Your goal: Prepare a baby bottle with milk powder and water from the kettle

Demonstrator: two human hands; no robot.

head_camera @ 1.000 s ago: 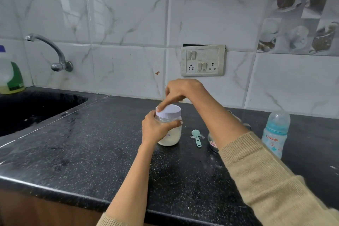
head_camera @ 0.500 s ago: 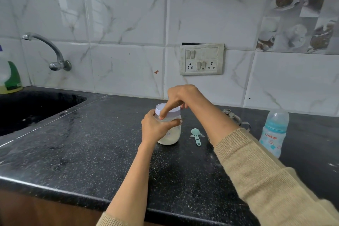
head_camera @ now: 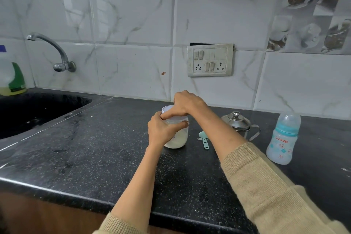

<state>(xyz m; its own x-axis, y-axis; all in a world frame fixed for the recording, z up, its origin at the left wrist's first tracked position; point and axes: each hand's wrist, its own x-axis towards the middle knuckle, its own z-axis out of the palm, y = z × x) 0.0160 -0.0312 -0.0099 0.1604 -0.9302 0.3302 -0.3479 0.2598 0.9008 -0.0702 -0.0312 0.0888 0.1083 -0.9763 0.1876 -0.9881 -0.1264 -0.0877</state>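
**Powder jar held at body and lid**

Jar (head_camera: 177, 135) upright on the bench (head_camera: 95, 157), between sink (head_camera: 38, 112) and scoop (head_camera: 204, 139). Left hand (head_camera: 161, 132) wrapped around the clear body, fingers (head_camera: 183, 124) curled to the front. Right hand (head_camera: 187, 104) on top, fingers closed on the white lid (head_camera: 168, 110); whether turning it open or shut, cannot tell.

Probably light and stiff, with smooth walls, so slippery if dusty; best gripped low on the body, lid taken at its rim. Spills easily if tipped when open.

Contents: pale powder in the lower part of the jar. Bottle (head_camera: 283, 138) standing well apart at right, cap on, seemingly empty, though hard to see through the cloudy wall. Steel kettle (head_camera: 237, 121) with lid on, contents hidden.
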